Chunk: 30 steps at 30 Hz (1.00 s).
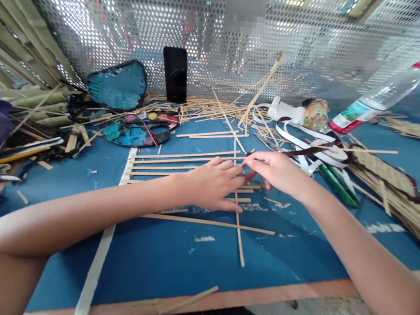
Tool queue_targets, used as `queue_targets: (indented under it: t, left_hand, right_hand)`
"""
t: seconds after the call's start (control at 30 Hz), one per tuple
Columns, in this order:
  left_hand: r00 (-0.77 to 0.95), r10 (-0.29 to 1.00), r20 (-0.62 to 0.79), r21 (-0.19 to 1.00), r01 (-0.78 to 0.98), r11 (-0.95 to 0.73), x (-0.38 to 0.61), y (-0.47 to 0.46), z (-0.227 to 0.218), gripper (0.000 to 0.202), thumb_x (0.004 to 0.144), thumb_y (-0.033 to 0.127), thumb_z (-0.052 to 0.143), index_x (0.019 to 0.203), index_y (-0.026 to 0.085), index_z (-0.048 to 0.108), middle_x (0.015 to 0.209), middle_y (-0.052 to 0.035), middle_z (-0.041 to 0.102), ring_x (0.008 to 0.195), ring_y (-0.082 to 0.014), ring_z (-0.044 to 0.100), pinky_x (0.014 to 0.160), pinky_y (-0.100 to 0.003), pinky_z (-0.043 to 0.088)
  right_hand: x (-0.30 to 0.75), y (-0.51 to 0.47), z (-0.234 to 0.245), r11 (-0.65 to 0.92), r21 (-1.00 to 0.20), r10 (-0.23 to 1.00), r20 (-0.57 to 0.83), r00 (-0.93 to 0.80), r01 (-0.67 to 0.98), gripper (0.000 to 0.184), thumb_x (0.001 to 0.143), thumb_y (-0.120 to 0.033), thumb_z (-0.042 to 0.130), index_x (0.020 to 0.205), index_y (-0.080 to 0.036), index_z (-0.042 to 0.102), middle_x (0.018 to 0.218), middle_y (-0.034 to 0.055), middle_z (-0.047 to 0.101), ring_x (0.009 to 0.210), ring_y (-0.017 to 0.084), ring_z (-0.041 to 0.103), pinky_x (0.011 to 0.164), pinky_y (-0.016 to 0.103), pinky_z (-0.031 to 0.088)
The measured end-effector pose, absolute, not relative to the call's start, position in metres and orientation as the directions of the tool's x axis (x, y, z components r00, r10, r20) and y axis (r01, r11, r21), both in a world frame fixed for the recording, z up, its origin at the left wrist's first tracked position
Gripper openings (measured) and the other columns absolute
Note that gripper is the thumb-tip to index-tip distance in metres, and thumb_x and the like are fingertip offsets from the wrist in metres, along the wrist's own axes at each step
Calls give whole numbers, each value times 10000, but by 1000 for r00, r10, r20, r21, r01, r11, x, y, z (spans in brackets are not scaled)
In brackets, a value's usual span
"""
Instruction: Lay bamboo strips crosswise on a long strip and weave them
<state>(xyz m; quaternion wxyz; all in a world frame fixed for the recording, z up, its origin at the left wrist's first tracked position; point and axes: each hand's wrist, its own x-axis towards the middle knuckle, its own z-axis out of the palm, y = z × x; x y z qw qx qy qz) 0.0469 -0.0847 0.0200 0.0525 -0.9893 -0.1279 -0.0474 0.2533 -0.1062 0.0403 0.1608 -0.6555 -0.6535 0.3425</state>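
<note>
Several thin bamboo strips (pixel 180 161) lie side by side on the blue tabletop, their left ends under a band of pale tape (pixel 93 274). A single crosswise strip (pixel 238 242) runs over or under them near their right ends; the crossings by my hands are mostly covered. My left hand (pixel 217 182) rests palm down across the strips, its thumb stretched toward the crosswise strip. Against its fingertips, my right hand (pixel 270 169) has thumb and forefinger closed at the bamboo strips' ends, with other fingers curled below. Its exact grip is partly hidden.
A paint palette (pixel 135 134), an upright black phone (pixel 175 74) and loose bamboo scraps (pixel 206 111) lie toward the perforated metal screen (pixel 151 26). On the right are a plastic bottle (pixel 381 100), white and brown ribbon (pixel 305 145), a green tool (pixel 338 184) and a woven piece (pixel 384 166).
</note>
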Motion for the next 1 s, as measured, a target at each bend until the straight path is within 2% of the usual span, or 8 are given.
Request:
queue_targets:
  t: [0.17, 0.27, 0.33, 0.43, 0.53, 0.63, 0.83, 1.0]
  left_hand:
    - [941, 301, 154, -102, 318, -943, 34, -84, 12, 701, 923, 710, 399, 1193, 97, 608, 1243, -161, 627, 1106, -315, 549, 933, -419, 341]
    - [938, 309, 157, -131, 330, -935, 28, -82, 11, 697, 940, 703, 361, 1188, 99, 605, 1206, -155, 645, 1088, -307, 554, 907, -416, 342]
    - [937, 316, 151, -149, 338, -929, 24, -80, 13, 678, 948, 690, 360, 1180, 104, 609, 1197, -152, 653, 1090, -301, 554, 894, -411, 340]
    - [931, 332, 151, -178, 356, -917, 17, -79, 16, 659, 946, 685, 381, 1167, 109, 612, 1213, -148, 649, 1097, -301, 550, 882, -407, 328]
    - [925, 354, 140, -200, 377, -904, 7, -79, 19, 654, 941, 688, 390, 1154, 110, 613, 1194, -141, 653, 1068, -298, 556, 849, -403, 322]
    - [921, 370, 120, -194, 387, -901, -4, -78, 21, 663, 940, 697, 378, 1151, 114, 616, 1189, -143, 655, 1053, -293, 556, 847, -400, 319]
    - [914, 387, 120, -194, 404, -894, -20, -76, 20, 673, 935, 704, 380, 1163, 114, 611, 1218, -144, 639, 1072, -298, 549, 854, -398, 325]
    - [908, 402, 121, -158, 417, -895, -27, -80, 16, 681, 951, 690, 352, 1212, 109, 593, 1297, -145, 614, 1120, -290, 542, 893, -398, 330]
  right_hand:
    - [252, -110, 46, -34, -638, 973, -197, -121, 769, 292, 965, -416, 468, 985, -207, 671, 831, 15, 754, 432, 93, 523, 469, 246, 424]
    - [250, -124, 57, 124, -516, 975, -96, -201, 848, 282, 959, -411, 495, 851, -218, 670, 683, -11, 691, 486, 106, 534, 481, 241, 381]
    - [246, -140, 62, 248, -419, 943, -104, -317, 873, 279, 950, -427, 529, 803, -231, 662, 616, -25, 642, 490, 110, 526, 474, 248, 344]
    - [238, -169, 57, 449, -336, 843, -146, -517, 828, 167, 932, -405, 596, 897, -261, 672, 782, -24, 699, 605, 139, 610, 535, 274, 393]
    - [232, -189, 38, 592, -229, 786, -49, -617, 772, 68, 919, -256, 618, 980, -250, 646, 957, 7, 696, 821, 195, 658, 665, 319, 461]
    - [233, -195, 20, 650, -186, 756, 54, -653, 737, 125, 956, -171, 532, 1020, -228, 622, 972, 33, 670, 864, 203, 638, 736, 342, 485]
    - [236, -186, 10, 713, -97, 697, 213, -685, 695, 190, 994, -172, 485, 1139, -180, 607, 975, 66, 672, 867, 211, 626, 779, 364, 502]
    - [235, -183, 9, 739, -41, 660, 251, -709, 673, 201, 981, -124, 475, 1068, -171, 651, 952, 79, 682, 901, 223, 645, 818, 387, 508]
